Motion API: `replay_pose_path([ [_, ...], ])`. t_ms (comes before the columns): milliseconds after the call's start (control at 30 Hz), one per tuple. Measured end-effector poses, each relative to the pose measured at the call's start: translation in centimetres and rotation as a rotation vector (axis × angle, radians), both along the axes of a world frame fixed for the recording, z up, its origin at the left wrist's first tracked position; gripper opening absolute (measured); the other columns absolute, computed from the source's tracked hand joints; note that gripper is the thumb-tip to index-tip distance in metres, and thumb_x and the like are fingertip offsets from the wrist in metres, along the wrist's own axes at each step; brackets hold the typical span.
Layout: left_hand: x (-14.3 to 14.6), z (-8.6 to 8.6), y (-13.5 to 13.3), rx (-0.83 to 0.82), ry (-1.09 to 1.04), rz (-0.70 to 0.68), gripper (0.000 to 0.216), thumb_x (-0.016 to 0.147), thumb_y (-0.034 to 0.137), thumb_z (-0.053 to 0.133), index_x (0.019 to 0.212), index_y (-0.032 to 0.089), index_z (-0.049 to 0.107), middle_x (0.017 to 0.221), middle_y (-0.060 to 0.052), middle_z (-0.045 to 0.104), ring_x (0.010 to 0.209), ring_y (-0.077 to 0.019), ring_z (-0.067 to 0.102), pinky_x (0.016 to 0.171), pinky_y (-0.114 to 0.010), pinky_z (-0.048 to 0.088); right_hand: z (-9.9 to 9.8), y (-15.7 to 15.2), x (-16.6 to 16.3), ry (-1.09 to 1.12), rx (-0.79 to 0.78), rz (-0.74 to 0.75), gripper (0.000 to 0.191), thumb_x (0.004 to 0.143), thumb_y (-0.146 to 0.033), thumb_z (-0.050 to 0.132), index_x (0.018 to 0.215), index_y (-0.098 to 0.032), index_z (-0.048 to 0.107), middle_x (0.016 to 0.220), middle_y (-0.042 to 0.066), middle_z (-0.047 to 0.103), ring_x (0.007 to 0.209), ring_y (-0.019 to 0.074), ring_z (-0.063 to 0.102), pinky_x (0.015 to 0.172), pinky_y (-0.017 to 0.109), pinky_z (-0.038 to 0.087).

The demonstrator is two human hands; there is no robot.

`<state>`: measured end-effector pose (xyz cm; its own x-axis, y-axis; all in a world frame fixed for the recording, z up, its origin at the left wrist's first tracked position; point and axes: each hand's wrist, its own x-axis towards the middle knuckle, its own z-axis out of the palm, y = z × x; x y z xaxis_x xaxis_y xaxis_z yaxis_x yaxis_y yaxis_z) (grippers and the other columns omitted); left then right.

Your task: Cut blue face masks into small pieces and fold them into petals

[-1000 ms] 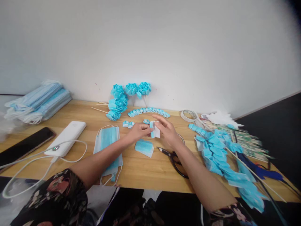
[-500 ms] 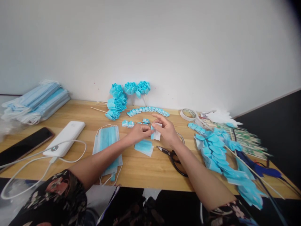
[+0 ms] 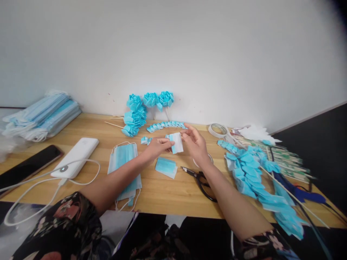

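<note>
My left hand (image 3: pixel 159 147) pinches the left edge of a small blue-and-white piece of mask fabric (image 3: pixel 177 143) between thumb and fingers. At the piece's right edge is my right hand (image 3: pixel 195 143), its fingers apart and its thumb close to the fabric; whether it touches is hard to see. Below the hands another cut piece of blue mask fabric (image 3: pixel 166 167) lies flat on the table. Behind them, folded blue petals (image 3: pixel 166 125) form a curved row. A few folded pieces (image 3: pixel 145 140) rest left of the held one. Black-handled scissors (image 3: pixel 199 180) lie beside my right forearm.
Blue fabric flowers (image 3: pixel 134 115) on sticks stand and lie by the wall. Stacked masks (image 3: pixel 43 115), a phone (image 3: pixel 29 168), a white power bank (image 3: pixel 77 157) and a mask (image 3: pixel 123 162) are left. A tape roll (image 3: pixel 218 130), blue strips (image 3: pixel 246 173) and a blue-handled tool (image 3: pixel 300 195) are right.
My right hand has loosened from the fabric piece and shifted slightly right, its fingers spreading. The piece, held in my left hand, now shows more of its white side.
</note>
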<state>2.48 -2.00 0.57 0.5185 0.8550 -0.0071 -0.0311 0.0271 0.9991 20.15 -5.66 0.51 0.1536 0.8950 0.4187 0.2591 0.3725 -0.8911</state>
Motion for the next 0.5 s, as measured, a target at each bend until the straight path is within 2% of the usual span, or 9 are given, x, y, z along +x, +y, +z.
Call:
replay_pose_path([
  [100,-0.2,0.0,0.5,-0.145,-0.17,0.088,0.032,0.069,0.043,0.074,0.064,0.013,0.067,0.065,-0.005,0.063,0.064,-0.0142,0.057,0.069,-0.029,0.045,0.8,-0.6,-0.1,-0.273,0.208,0.027,0.043,0.09,-0.022,0.051,0.132,-0.029,0.053,0.125,0.007,0.061,0.117,0.0231,0.056,0.097,0.042,0.049],
  [233,-0.5,0.3,0.8,-0.239,-0.326,0.117,0.03,0.064,0.039,0.08,0.07,0.012,0.068,0.067,-0.004,0.064,0.064,-0.0132,0.057,0.069,-0.029,0.047,1.5,-1.1,-0.7,-0.635,0.44,0.121,0.051,0.084,-0.008,0.048,0.129,-0.03,0.055,0.134,0.007,0.055,0.13,0.0263,0.047,0.11,0.053,0.037],
  [367,-0.4,0.3,0.8,-0.257,-0.38,0.108,0.027,0.067,0.036,0.079,0.069,0.012,0.066,0.063,-0.001,0.061,0.063,-0.0126,0.057,0.07,-0.029,0.047,1.0,-0.7,-0.8,-0.789,0.467,0.102,0.044,0.085,-0.009,0.051,0.124,-0.026,0.059,0.139,0.01,0.05,0.134,0.0274,0.041,0.11,0.055,0.037],
  [500,-0.2,0.1,0.5,-0.253,-0.37,0.075,0.025,0.072,0.035,0.076,0.074,0.012,0.068,0.067,-0.003,0.064,0.065,-0.0131,0.059,0.074,-0.03,0.047,0.5,-0.2,-0.5,-0.781,0.455,0.056,0.031,0.088,-0.013,0.054,0.113,-0.026,0.066,0.136,0.009,0.054,0.131,0.0272,0.045,0.108,0.054,0.039],
])
